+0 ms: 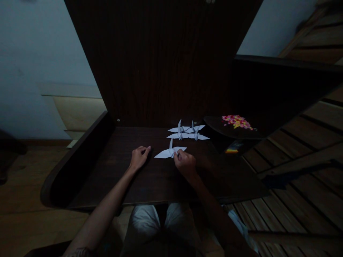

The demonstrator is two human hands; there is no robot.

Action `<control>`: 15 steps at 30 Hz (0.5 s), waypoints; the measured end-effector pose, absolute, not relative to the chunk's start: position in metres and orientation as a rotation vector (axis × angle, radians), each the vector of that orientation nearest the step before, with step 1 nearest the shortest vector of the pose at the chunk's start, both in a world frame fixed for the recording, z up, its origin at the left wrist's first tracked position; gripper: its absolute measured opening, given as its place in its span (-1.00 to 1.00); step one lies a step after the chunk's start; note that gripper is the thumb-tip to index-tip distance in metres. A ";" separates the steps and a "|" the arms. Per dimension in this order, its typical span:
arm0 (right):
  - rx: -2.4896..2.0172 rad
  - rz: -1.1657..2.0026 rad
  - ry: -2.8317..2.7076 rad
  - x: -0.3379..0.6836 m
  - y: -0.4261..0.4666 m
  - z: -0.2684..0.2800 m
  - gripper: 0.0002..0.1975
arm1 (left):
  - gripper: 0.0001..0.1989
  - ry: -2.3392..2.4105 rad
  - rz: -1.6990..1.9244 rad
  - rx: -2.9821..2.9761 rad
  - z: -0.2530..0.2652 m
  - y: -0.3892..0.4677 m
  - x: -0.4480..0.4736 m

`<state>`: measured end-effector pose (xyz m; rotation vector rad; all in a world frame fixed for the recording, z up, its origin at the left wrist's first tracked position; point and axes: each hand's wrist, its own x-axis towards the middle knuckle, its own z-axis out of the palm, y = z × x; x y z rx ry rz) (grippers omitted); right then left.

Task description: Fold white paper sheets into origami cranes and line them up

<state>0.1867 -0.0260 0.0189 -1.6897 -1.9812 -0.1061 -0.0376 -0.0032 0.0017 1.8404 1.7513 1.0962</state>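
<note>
My right hand (185, 162) pinches a white folded paper crane (165, 153) near its body, between thumb and fingertips. The crane's wings spread left and right, and one narrow point sticks up at the back. Part of its near side is hidden behind my fingers. To the left, my left hand (139, 157) rests on the dark desk with its fingers curled in and apart from the crane; I see nothing in it. Just beyond the held crane, several more white paper cranes (180, 135) stand close together in two rows, wings spread.
A dark wooden desk (112, 167) has a raised left side (77, 160) and a tall back panel (166, 64). On a small raised shelf (214, 125) at the right lies a pile of pink, red and yellow bits (237, 121). Below it is a small colourful item (232, 148).
</note>
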 end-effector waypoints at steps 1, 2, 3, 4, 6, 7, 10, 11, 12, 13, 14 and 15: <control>-1.720 -0.130 -1.944 0.194 -0.024 0.022 -0.70 | -0.57 1.749 1.095 1.844 0.002 -0.003 -0.037; -1.751 -0.152 -1.913 0.201 -0.022 0.025 -0.70 | -0.57 1.749 1.091 1.847 0.002 -0.004 -0.037; -1.788 -0.173 -1.884 0.208 -0.020 0.028 -0.70 | -0.58 1.752 1.082 1.851 0.002 -0.004 -0.037; -1.832 -0.192 -1.853 0.214 -0.017 0.031 -0.71 | -0.58 1.756 1.071 1.855 0.002 -0.004 -0.036; -1.924 -0.200 -1.830 0.225 -0.011 0.036 -0.72 | -0.59 1.758 1.053 1.865 0.002 -0.004 -0.036; -1.980 -0.202 -1.813 0.230 -0.007 0.038 -0.72 | -0.59 1.752 1.051 1.871 0.002 -0.004 -0.036; -2.105 -0.184 -1.803 0.239 0.004 0.041 -0.72 | -0.59 1.732 1.059 1.890 0.002 -0.005 -0.036; -2.132 -0.174 -1.801 0.241 0.008 0.041 -0.72 | -0.58 1.728 1.058 1.897 0.002 -0.005 -0.036; -2.149 -0.162 -1.802 0.242 0.012 0.041 -0.71 | -0.58 1.727 1.056 1.904 0.002 -0.005 -0.036; -2.160 -0.150 -1.805 0.243 0.017 0.041 -0.70 | -0.58 1.728 1.051 1.910 0.002 -0.005 -0.036; -2.167 -0.142 -1.806 0.244 0.021 0.040 -0.70 | -0.58 1.730 1.046 1.914 0.001 -0.005 -0.036; -2.171 -0.136 -1.809 0.245 0.025 0.039 -0.70 | -0.58 1.731 1.041 1.915 0.001 -0.006 -0.036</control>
